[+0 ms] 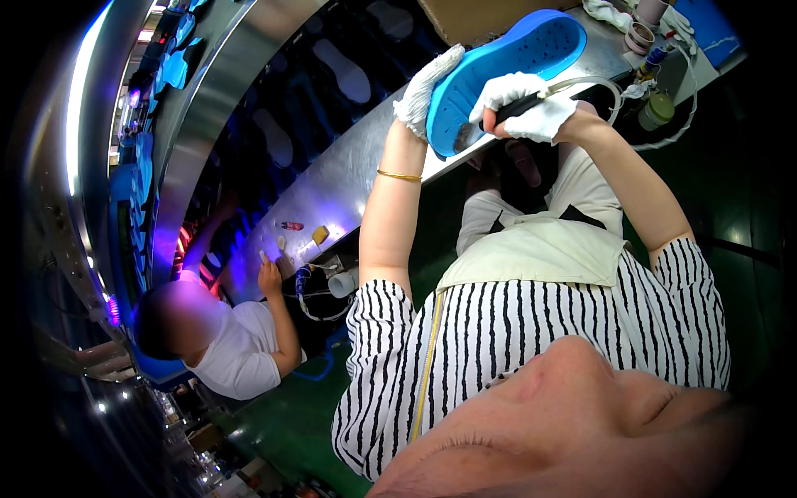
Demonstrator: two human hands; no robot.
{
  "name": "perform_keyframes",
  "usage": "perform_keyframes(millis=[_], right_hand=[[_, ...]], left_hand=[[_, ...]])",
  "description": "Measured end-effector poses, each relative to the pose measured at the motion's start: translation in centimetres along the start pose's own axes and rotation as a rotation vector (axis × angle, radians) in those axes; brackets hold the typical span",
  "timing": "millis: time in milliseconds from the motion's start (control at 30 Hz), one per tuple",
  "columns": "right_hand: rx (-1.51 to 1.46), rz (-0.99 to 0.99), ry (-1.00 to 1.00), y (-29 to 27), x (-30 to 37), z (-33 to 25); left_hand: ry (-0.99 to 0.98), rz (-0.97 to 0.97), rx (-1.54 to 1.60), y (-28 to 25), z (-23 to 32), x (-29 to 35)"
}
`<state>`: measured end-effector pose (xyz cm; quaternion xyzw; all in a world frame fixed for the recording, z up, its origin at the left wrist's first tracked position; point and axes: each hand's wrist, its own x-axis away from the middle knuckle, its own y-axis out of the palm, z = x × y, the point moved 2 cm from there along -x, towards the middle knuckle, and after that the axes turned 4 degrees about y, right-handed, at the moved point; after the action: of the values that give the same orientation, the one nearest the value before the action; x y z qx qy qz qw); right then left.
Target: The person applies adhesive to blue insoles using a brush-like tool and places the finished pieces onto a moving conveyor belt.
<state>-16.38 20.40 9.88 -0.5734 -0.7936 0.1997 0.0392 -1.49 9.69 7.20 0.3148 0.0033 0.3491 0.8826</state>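
A bright blue shoe sole [531, 51] is held up over the metal ledge, its hollow, dotted inner face toward me. My left hand [425, 90], in a white knit glove, is closed on the sole's left edge. In a white glove with bare fingertips, my right hand [541, 118] grips a black pen-shaped tool [520, 106]. A pale hose [599, 81] runs from it toward the right. The tool points at the near end of the sole; its tip is too small to make out, so I cannot tell whether it touches.
Beyond the metal ledge [332, 178], several pale sole-shaped pieces [342, 73] lie in a dark, blue-lit area. A co-worker [241, 340] sits at the left, one hand over the ledge. Tape rolls [639, 38] and a greenish jar [657, 111] stand at the right, beside looping hoses.
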Motion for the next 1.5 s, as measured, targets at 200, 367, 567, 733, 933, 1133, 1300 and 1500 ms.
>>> perform_keyframes(millis=[200, 367, 567, 733, 933, 1133, 1300, 1500], right_hand=[[-0.002, -0.062, 0.155, -1.4, 0.7, 0.9], [0.076, -0.035, 0.143, -2.4, 0.7, 1.2], [0.009, 0.011, 0.234, -4.8, 1.3, 0.8], [-0.083, 0.195, 0.076, -0.2, 0.7, -0.4], [-0.313, 0.011, 0.087, 3.2, 0.9, -1.2], [-0.005, 0.459, -0.247, 1.0, -0.9, -1.5], [0.14, 0.288, -0.364, 2.9, 0.0, -3.1], [-0.115, 0.72, -0.215, -1.2, -2.5, -1.8]], left_hand=[[-0.006, 0.127, -0.203, -0.5, -0.6, -0.2], [-0.037, 0.116, -0.22, -0.7, -0.8, -0.4], [-0.009, 0.104, -0.108, -1.8, -0.6, -0.1], [0.241, -0.081, 0.298, -1.7, -2.0, -0.2], [0.309, 0.012, 0.527, -1.8, -3.8, 0.4], [0.408, 0.014, 0.49, -1.2, -5.1, 1.0], [0.368, -0.017, 0.607, -1.4, -5.5, 0.8], [0.353, -0.122, 0.654, 0.3, -6.0, 2.2]])
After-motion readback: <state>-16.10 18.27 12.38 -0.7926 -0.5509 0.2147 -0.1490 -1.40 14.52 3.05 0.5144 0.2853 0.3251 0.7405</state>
